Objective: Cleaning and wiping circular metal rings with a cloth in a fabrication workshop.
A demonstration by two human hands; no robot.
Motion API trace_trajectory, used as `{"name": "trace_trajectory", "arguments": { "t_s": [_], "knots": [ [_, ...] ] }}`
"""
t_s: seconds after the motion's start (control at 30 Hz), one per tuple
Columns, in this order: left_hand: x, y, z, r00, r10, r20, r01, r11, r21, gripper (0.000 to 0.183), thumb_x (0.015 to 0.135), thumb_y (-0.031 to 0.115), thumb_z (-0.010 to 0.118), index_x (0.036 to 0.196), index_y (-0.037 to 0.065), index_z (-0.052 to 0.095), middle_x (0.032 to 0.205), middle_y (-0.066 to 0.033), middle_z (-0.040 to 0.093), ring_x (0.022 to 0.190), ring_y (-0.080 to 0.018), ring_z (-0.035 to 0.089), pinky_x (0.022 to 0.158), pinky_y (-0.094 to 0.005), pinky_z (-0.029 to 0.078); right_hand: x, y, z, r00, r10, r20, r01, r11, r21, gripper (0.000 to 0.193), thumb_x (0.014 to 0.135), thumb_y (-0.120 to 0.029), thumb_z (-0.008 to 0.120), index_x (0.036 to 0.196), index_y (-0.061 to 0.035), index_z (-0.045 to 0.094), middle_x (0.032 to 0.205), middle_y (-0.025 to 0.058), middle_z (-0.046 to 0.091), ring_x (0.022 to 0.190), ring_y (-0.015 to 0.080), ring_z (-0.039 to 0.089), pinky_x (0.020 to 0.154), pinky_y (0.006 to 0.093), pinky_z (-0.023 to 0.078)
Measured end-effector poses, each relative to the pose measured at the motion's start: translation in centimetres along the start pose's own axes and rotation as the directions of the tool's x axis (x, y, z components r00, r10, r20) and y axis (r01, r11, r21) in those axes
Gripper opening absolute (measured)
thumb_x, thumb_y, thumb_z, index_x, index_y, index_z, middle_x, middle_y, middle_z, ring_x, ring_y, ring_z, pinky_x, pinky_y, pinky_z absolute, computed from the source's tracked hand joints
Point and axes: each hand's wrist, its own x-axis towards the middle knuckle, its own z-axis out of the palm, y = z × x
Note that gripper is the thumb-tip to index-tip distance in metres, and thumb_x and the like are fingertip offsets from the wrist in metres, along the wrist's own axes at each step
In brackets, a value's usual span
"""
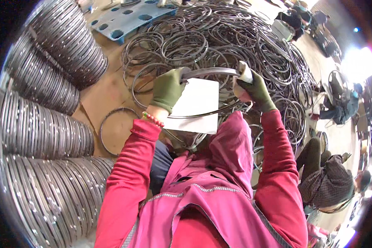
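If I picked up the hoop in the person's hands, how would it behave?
The hoop is probably stiff: it holds a smooth arc between the left hand and the right hand, which grips a pale cloth on it. Its grey sheen suggests metal, perhaps slippery bare. Being round, it might roll if stood on edge.

Brown floor [111, 89], heaped rings [204, 46], blue pallet [130, 15]
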Motion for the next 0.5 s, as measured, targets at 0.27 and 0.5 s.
{"name": "trace_trajectory", "arguments": {
  "t_s": [0.27, 0.5],
  "knots": [
    [0.3, 2.8, 0.9, 0.999, 0.026, 0.034, -0.03, 0.993, 0.117, 0.017, 0.074, 0.017, 0.062, 0.091, 0.011, 0.061, 0.08, -0.014, 0.062, 0.07, -0.0332, 0.06, 0.059, -0.0405, 0.048, 0.7, -11.4, 7.3, 0.925, -0.165, 0.343, 0.375, 0.549, -0.747, 0.039, 0.066, -0.023, 0.066, 0.103, -0.0111, 0.058, 0.087, 0.0094, 0.064, 0.079, 0.0289, 0.063, 0.066, 0.0399, 0.05],
    [0.4, 4.0, 0.4, 0.997, 0.08, -0.005, -0.08, 0.996, 0.038, 0.036, 0.069, 0.008, 0.065, 0.104, 0.016, 0.062, 0.083, -0.0097, 0.063, 0.075, -0.0288, 0.061, 0.063, -0.0359, 0.048, -0.9, -2.4, -2.4, 0.966, -0.11, 0.233, 0.151, 0.975, -0.164, 0.046, 0.068, -0.019, 0.071, 0.11, -0.0049, 0.058, 0.086, 0.0118, 0.066, 0.076, 0.015, 0.063, 0.072, 0.0284, 0.049]
  ]
}}
